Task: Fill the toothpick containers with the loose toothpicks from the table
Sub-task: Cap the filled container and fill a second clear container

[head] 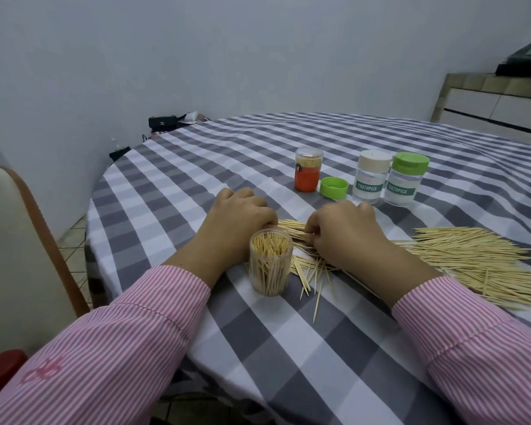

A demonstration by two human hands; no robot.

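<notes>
An open clear container point(270, 265), packed with upright toothpicks, stands on the checked tablecloth between my forearms. Just behind it my left hand point(242, 216) and my right hand point(341, 228) both curl their fingers round a small bundle of toothpicks point(290, 230) lying on the cloth. A big heap of loose toothpicks point(472, 259) spreads out to the right, with a few strays point(316, 280) near the container. Further back stand an orange-labelled container point(307, 170) full of toothpicks, a loose green lid point(334, 187), a white-capped jar point(371, 179) and a green-capped jar point(405, 179), both marked TOOTHPICK.
The round table point(196, 154) carries a grey and white checked cloth. A cream chair back point(19, 256) stands at the left and a red object point(0, 369) sits low beside it. A black bag point(163, 121) lies past the table's far edge. Drawers point(497, 105) stand at the right.
</notes>
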